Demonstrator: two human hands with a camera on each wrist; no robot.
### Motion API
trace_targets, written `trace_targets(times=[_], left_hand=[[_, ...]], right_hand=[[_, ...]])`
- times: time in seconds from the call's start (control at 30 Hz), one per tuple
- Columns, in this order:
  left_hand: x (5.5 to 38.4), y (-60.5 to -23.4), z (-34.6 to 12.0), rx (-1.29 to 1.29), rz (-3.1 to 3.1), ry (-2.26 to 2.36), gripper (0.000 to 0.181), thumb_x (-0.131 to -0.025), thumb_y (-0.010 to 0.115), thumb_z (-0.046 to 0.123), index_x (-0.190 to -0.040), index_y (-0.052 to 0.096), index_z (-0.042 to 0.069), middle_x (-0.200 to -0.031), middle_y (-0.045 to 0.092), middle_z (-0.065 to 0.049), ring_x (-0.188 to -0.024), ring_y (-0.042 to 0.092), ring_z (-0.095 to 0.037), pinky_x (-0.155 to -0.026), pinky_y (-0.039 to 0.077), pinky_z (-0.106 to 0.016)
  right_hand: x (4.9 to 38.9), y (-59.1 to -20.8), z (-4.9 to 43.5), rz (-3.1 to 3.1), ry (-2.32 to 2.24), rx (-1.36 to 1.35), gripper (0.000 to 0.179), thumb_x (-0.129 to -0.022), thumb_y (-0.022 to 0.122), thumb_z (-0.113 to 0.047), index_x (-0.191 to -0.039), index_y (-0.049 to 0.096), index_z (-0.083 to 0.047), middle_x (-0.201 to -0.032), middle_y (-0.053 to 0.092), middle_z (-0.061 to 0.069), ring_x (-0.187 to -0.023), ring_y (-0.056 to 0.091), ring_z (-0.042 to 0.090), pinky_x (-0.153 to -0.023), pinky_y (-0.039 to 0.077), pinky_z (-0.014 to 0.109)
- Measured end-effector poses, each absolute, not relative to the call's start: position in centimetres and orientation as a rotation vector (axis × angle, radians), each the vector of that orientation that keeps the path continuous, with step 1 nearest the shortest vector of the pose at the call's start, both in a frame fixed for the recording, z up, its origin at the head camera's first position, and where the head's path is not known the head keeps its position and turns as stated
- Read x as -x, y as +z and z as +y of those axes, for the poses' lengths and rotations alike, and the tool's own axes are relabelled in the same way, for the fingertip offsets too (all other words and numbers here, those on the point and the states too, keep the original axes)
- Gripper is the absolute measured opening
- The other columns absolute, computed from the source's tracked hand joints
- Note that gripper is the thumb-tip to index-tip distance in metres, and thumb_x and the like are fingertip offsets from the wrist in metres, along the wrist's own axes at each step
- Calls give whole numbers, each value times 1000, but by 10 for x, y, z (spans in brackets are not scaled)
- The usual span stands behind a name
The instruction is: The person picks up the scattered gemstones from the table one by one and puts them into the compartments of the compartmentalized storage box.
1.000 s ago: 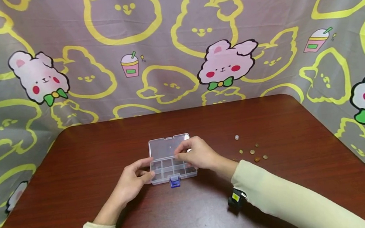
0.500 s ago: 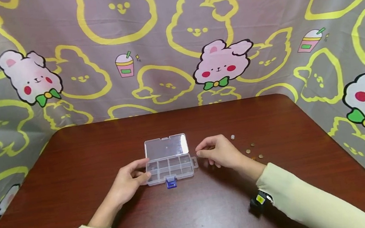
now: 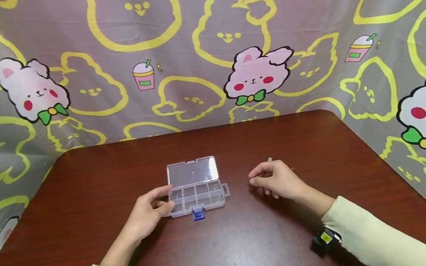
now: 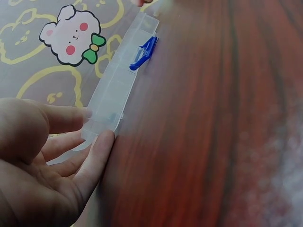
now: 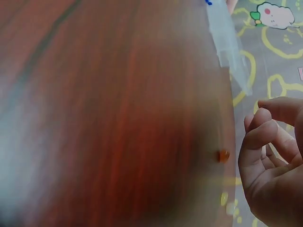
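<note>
A clear plastic compartment box (image 3: 216, 205) lies on the table with its lid (image 3: 191, 173) raised at the back and a blue latch (image 3: 198, 214) at the front. My left hand (image 3: 145, 214) holds the box's left end between thumb and fingers; the left wrist view shows the thumb (image 4: 98, 153) on its front side. To the right of the box, my right hand (image 3: 278, 180) hovers with loosely curled fingers and no visible object in them. Below it in the right wrist view lie an orange bead (image 5: 224, 155) and paler beads (image 5: 230, 208). The hand hides most beads from the head view.
The brown table (image 3: 225, 253) has a patterned curtain (image 3: 185, 58) behind it and at its sides. Past my right hand a whitish bead (image 3: 269, 159) and a small dark bead (image 3: 293, 168) show. A hanging tab (image 3: 225, 189) sticks out from the box's right end.
My right hand has moved from over the box's compartments to the right, toward the loose beads, which it now partly covers. The left hand keeps its grip on the box.
</note>
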State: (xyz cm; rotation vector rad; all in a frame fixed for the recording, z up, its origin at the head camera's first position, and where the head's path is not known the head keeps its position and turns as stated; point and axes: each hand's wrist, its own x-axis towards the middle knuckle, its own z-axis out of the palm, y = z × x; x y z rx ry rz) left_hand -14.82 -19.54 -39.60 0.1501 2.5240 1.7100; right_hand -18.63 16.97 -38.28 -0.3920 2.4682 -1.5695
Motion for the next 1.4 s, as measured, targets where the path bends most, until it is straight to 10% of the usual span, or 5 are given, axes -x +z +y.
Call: trace_targets(times=[1.4], left_hand=[[148,-397,-196,-129,2528,1691,46,-93,68,-2,-138,57,-1,-128,60,-23,-92,65,-22,-72,57,-26]], right_hand=[[185,-392,199,2728,-1213,541,11,-82,75,2,-92,73,-3,-69,61,-2,-47,51,11,-44,45,25]])
